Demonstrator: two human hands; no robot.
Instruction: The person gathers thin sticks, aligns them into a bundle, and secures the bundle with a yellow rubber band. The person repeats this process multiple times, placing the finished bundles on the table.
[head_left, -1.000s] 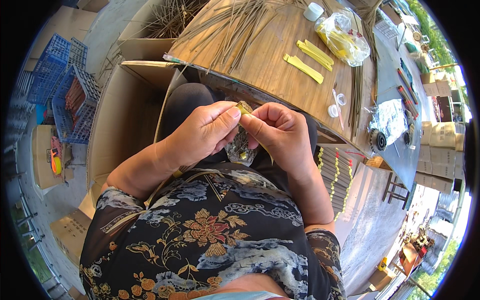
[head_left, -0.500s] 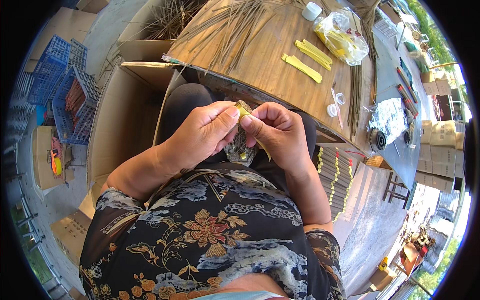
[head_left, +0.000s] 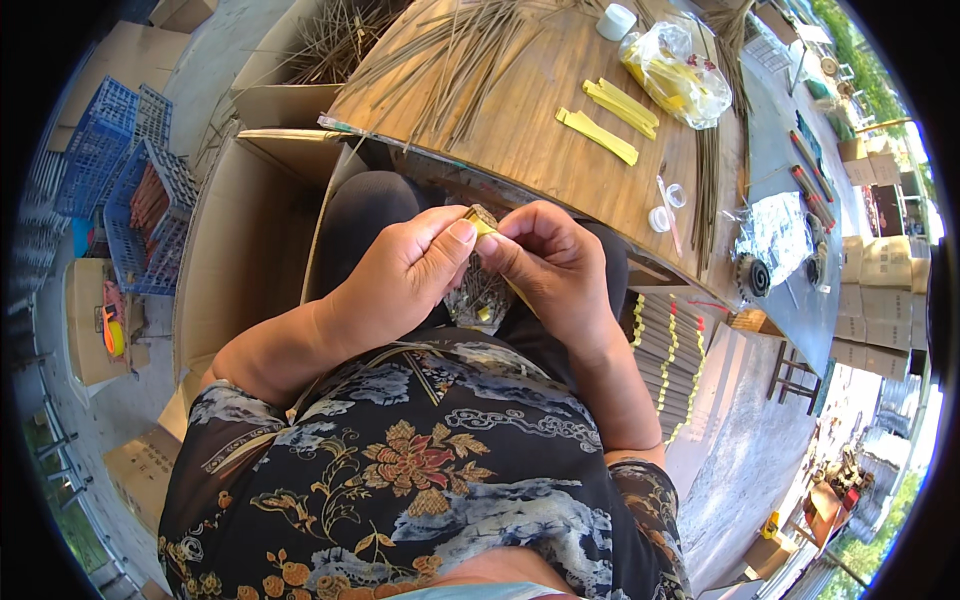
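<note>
Above my lap, both hands meet at the end of a small bundle of thin brown sticks (head_left: 484,214), with a yellow strip (head_left: 485,227) round it. My left hand (head_left: 405,270) is closed on the bundle, its thumb laid against the yellow strip. My right hand (head_left: 560,262) pinches the strip between thumb and forefinger, and a loose tail of it shows below. The lower part of the bundle is hidden behind my fingers. More yellow strips (head_left: 597,136) lie in two flat stacks on the wooden table (head_left: 560,60).
Thin brown sticks (head_left: 470,70) spread over the table's left side. A clear bag with yellow contents (head_left: 675,75), a white cup (head_left: 616,22) and small round lids (head_left: 660,219) stand on the right. An open cardboard box (head_left: 250,240) is at my left. Tied bundles (head_left: 665,350) lie at my right.
My hands stay on the bundle, with only a slight shift of the right fingers along the yellow strip. The whole view has moved a little.
</note>
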